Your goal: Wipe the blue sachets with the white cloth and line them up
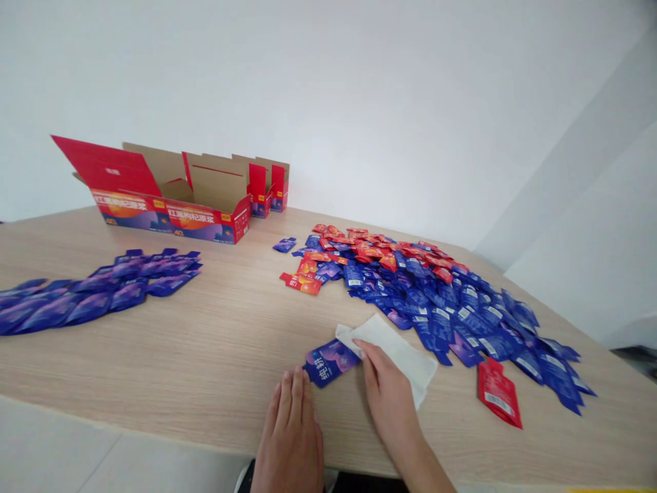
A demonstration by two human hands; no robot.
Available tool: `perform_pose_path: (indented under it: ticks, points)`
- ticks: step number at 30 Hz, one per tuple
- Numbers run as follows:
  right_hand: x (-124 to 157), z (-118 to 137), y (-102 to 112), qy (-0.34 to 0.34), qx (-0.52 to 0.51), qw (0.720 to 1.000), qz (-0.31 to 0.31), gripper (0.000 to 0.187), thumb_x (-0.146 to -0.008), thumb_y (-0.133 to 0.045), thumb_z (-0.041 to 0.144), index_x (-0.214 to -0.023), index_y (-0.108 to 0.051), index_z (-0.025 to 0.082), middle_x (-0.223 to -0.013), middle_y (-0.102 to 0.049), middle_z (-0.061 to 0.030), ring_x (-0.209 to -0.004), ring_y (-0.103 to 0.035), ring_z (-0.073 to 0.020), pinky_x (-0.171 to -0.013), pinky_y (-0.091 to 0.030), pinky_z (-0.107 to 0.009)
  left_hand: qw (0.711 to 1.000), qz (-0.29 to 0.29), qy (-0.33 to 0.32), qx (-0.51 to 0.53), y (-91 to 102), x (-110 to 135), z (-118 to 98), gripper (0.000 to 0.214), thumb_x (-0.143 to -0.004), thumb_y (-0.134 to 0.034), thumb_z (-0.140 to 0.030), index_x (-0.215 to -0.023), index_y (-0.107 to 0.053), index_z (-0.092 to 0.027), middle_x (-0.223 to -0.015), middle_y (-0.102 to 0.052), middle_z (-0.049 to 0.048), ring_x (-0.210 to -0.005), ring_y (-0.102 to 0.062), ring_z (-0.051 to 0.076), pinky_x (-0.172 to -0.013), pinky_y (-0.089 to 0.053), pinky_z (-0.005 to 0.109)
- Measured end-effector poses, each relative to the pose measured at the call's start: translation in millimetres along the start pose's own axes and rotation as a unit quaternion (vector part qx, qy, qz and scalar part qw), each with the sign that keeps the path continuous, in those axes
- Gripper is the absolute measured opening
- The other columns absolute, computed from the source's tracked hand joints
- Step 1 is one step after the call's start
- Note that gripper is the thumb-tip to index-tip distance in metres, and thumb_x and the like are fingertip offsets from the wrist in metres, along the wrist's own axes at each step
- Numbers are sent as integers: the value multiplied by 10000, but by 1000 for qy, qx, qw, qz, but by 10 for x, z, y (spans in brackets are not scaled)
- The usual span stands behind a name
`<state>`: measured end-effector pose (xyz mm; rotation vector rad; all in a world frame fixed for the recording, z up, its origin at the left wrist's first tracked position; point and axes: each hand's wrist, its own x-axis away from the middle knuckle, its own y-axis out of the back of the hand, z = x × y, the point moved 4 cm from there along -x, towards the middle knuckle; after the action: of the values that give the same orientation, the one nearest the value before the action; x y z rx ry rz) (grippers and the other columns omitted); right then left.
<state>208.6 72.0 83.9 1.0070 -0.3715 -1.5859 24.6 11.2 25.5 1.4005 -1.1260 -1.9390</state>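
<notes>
Blue pouch (328, 363) is lying at 1 o'clock from the flat, open left hand (290, 438) as the right hand (387, 390) is pinching a white cloth (397, 352) over its end, risking a shove into the pile (436, 308) if the cloth drags.

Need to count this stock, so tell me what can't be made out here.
Head view:
Inside of the red carton: hidden by its flaps and front wall.
Lower layers of the sachet pile: covered by the sachets on top.
Far end of the blue sachet: hidden under the white cloth.
Sachet small print: too small to read.
</notes>
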Motion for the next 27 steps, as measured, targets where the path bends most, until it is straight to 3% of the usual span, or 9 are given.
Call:
perform_pose_path:
  ticks: [4, 6, 9, 13, 15, 17, 21, 23, 27]
  points:
    - [68, 657, -371, 99, -51, 992, 60, 380, -1037, -444, 160, -1330, -671, 245, -1289, -738, -59, -1245, -658, -206, -1105, -520, -409, 999, -15, -25, -16, 7, 13, 14, 596, -921, -514, -385, -1437, -534, -86, -1487, -573, 156, -1408, -498, 336, -1147, -467, 445]
    - [66, 744, -451, 125, -19, 989, 71, 402, -1004, -512, 151, -1371, -647, 246, -1360, -700, -71, -1318, -604, -232, -1162, -462, -472, 1000, -22, -18, -12, 29, 4, 21, 607, -913, -519, -407, -1421, -549, -76, -1442, -608, 165, -1378, -528, 341, -1144, -471, 455]
    - [5, 448, -365, 121, 43, 988, 83, 424, -1003, -557, 211, -1420, -619, 257, -1492, -612, -73, -1434, -503, -277, -1220, -373, -559, 1000, -12, -5, -13, 58, -25, 21, 574, -907, -494, -354, -1403, -567, -74, -1472, -585, 163, -1415, -492, 325, -1144, -472, 444]
    - [-88, -132, -88, 38, 81, 995, 39, 393, -1057, -464, 294, -1378, -660, 177, -1429, -659, -134, -1396, -555, -306, -1193, -413, -571, 999, 8, -12, -28, 40, -36, -4, 550, -896, -477, -268, -1406, -566, -82, -1527, -539, 140, -1460, -438, 295, -1157, -458, 413]
    - [-62, -158, -83, 2, 85, 996, 1, 443, -1079, -404, 322, -1412, -630, 138, -1435, -645, -178, -1393, -559, -319, -1181, -423, -586, 1000, 4, -1, -27, 17, -22, -8, 560, -901, -490, -286, -1412, -556, -68, -1540, -522, 149, -1468, -425, 304, -1165, -449, 414]
    - [28, 33, -241, 18, 53, 998, -2, 463, -1085, -396, 320, -1492, -557, 166, -1511, -581, -157, -1430, -520, -296, -1186, -434, -551, 1000, -6, 6, -12, 1, -3, -3, 577, -907, -507, -346, -1412, -559, -72, -1521, -540, 160, -1454, -440, 317, -1159, -453, 431]
    - [188, 391, -580, 135, -47, 984, 107, 485, -1031, -461, 161, -1490, -563, 280, -1520, -590, -30, -1415, -539, -210, -1186, -469, -427, 999, -16, -28, -3, 29, 10, 29, 554, -915, -520, -376, -1403, -581, -120, -1422, -630, 139, -1360, -538, 295, -1121, -477, 423]
    - [149, 234, -488, 129, -14, 986, 109, 443, -1012, -485, 158, -1425, -629, 224, -1479, -625, -78, -1388, -569, -241, -1179, -472, -472, 999, -21, -36, -17, 62, -10, 47, 541, -920, -511, -349, -1396, -582, -102, -1449, -610, 135, -1373, -525, 295, -1119, -473, 408]
    - [36, -225, -95, 16, 76, 997, 30, 432, -1040, -451, 240, -1419, -628, 127, -1465, -617, -179, -1387, -566, -309, -1189, -429, -564, 999, -47, -4, -13, 79, -42, 35, 550, -910, -512, -344, -1378, -587, -64, -1499, -565, 141, -1418, -475, 317, -1136, -455, 421]
